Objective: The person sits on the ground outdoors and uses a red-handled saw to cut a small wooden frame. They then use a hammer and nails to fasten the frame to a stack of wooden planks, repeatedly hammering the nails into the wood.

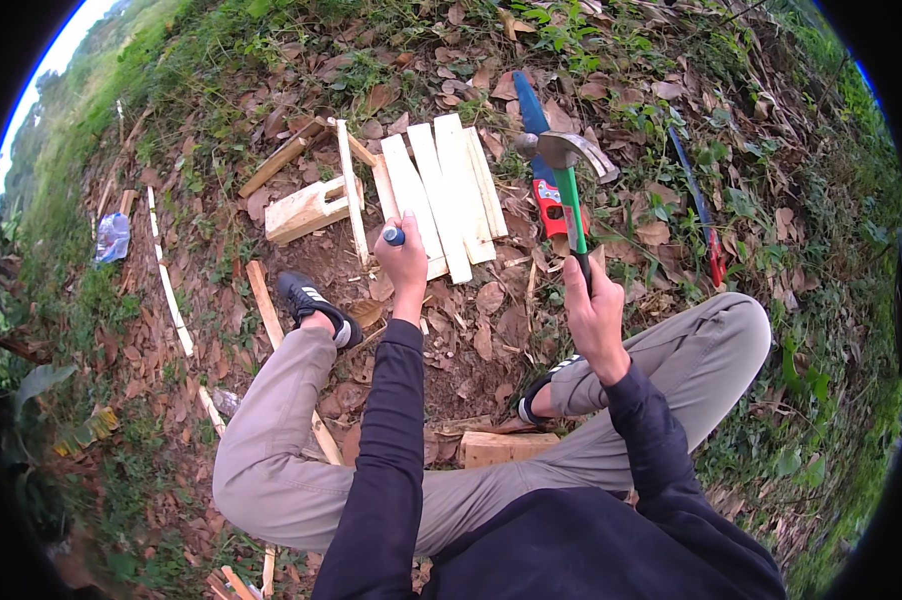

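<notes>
My right hand (597,312) is closed round the dark grip of a claw hammer (568,195) with a green shaft. The hammer is raised, its metal head pointing away from me. In my left hand (403,262) is a blue-handled tool (394,236), its round butt end showing; the rest of it is hidden by the fist. Just beyond that fist lie several pale wooden slats (421,200) side by side. To their left, a thin upright-looking strip (352,190) rests against a wooden block (306,212) with a slot cut in it.
Beneath the hammer lies a handsaw (548,200) with blue blade and red handle. Another blue-and-red saw (701,205) lies farther right. A wood block (509,449) sits between my bent legs. Long strips (168,270) and a clear plastic bag (113,238) lie left on leaf-covered ground.
</notes>
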The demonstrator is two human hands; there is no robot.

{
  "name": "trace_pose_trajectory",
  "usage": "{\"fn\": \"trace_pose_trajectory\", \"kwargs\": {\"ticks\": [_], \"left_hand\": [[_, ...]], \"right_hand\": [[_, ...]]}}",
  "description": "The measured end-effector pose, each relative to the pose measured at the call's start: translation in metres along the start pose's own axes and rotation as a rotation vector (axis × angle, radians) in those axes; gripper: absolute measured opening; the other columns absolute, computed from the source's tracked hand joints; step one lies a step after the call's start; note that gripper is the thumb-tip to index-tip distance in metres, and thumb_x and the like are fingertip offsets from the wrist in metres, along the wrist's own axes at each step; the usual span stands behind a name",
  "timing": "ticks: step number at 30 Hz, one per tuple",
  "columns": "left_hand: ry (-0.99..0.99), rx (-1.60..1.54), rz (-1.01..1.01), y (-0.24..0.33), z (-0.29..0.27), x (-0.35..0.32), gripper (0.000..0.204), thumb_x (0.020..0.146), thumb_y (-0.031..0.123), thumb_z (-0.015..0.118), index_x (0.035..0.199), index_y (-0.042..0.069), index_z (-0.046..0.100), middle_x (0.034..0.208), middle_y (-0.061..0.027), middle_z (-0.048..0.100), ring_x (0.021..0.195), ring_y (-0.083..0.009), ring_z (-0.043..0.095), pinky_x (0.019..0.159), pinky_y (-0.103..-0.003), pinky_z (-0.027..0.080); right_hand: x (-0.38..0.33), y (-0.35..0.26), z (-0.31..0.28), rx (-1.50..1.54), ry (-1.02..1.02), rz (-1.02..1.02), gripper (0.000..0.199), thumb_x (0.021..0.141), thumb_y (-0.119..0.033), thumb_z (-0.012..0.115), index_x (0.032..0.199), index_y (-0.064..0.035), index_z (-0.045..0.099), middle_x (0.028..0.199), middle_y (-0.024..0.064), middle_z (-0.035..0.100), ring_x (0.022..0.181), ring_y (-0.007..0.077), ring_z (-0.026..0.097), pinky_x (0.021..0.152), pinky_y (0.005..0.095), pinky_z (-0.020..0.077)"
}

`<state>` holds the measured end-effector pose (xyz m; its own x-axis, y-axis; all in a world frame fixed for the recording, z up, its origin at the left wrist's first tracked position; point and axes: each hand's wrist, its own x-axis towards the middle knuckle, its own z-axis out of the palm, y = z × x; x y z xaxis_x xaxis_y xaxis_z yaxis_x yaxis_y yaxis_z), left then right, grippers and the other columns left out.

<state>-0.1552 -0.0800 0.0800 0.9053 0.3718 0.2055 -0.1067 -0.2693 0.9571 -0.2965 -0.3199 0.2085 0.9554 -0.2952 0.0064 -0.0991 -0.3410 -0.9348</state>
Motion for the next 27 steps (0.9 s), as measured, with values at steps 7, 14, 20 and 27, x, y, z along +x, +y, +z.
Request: {"fn": "trace_pose_trajectory", "kwargs": {"ticks": [7, 14, 20, 27], "left_hand": [[0.071, -0.098, -0.108, 0.001, 0.006, -0.017, 0.04, 0.099, 0.019, 0.06, 0.065, 0.006, 0.045, 0.056, 0.0017, 0.049, 0.051, -0.0074, 0.045, 0.049, -0.028, 0.036], [0.141, -0.164, -0.111, -0.012, 0.008, -0.029, 0.039, 0.099, 0.016, 0.057, 0.063, 0.009, 0.042, 0.056, 0.0018, 0.048, 0.048, -0.0073, 0.045, 0.046, -0.025, 0.032], [0.142, -0.244, -0.141, -0.021, 0.006, -0.029, 0.04, 0.098, 0.018, 0.06, 0.063, 0.007, 0.043, 0.055, 0.0, 0.051, 0.049, -0.0082, 0.046, 0.047, -0.026, 0.034], [0.176, -0.233, -0.132, -0.018, 0.006, -0.03, 0.042, 0.098, 0.017, 0.06, 0.062, 0.007, 0.041, 0.054, 0.0004, 0.05, 0.049, -0.0079, 0.046, 0.047, -0.026, 0.034]], "right_hand": [[0.001, 0.003, 0.0, 0.014, 0.029, 0.017, 0.032, 0.103, -0.029, 0.059, 0.09, 0.0001, 0.06, 0.056, 0.0035, 0.05, 0.048, 0.0094, 0.043, 0.046, 0.0318, 0.0352], [0.001, -0.002, -0.002, 0.0, 0.007, -0.001, 0.031, 0.103, -0.027, 0.059, 0.088, -0.0002, 0.058, 0.054, 0.0056, 0.05, 0.046, 0.0117, 0.044, 0.045, 0.0333, 0.0353], [0.001, 0.002, 0.0, 0.016, 0.012, -0.017, 0.03, 0.103, -0.026, 0.059, 0.089, -0.0002, 0.057, 0.054, 0.0074, 0.049, 0.045, 0.0146, 0.043, 0.045, 0.0344, 0.0353], [0.001, -0.002, -0.001, -0.012, 0.006, 0.006, 0.032, 0.103, -0.029, 0.059, 0.089, -0.0002, 0.057, 0.053, 0.01, 0.047, 0.044, 0.0179, 0.044, 0.045, 0.0358, 0.0359]]}}
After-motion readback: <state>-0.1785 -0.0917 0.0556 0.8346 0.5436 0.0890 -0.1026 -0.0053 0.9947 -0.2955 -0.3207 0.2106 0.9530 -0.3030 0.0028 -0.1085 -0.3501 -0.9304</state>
